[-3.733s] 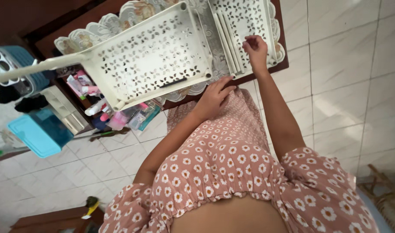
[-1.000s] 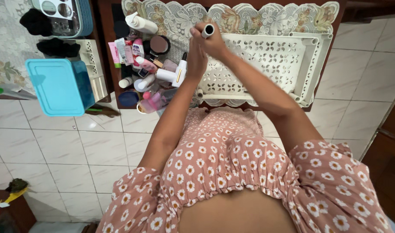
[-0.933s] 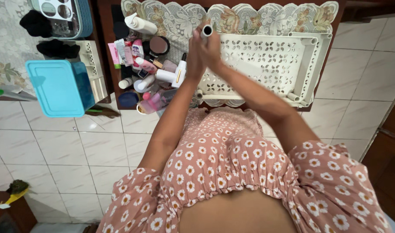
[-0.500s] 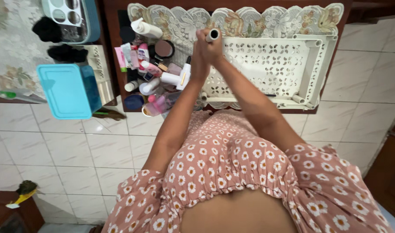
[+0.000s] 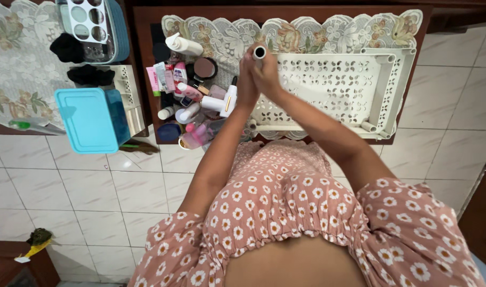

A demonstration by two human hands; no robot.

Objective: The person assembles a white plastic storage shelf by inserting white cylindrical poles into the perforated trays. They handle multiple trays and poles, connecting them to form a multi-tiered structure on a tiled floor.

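Left hand (image 5: 248,79) and right hand (image 5: 268,78) clasp a cream plastic tube (image 5: 259,52), its round dark open end protruding above the fingertips

A single head-worn camera looks steeply down over the person's torso and arms, facing a wooden table (image 5: 147,64) across tiled floor (image 5: 94,196), close enough that clasped hands sit upper-centre

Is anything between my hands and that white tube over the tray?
Nothing visible. Both the left hand and the right hand are already wrapped around the white tube, held upright over the near-left corner of the cream tray.
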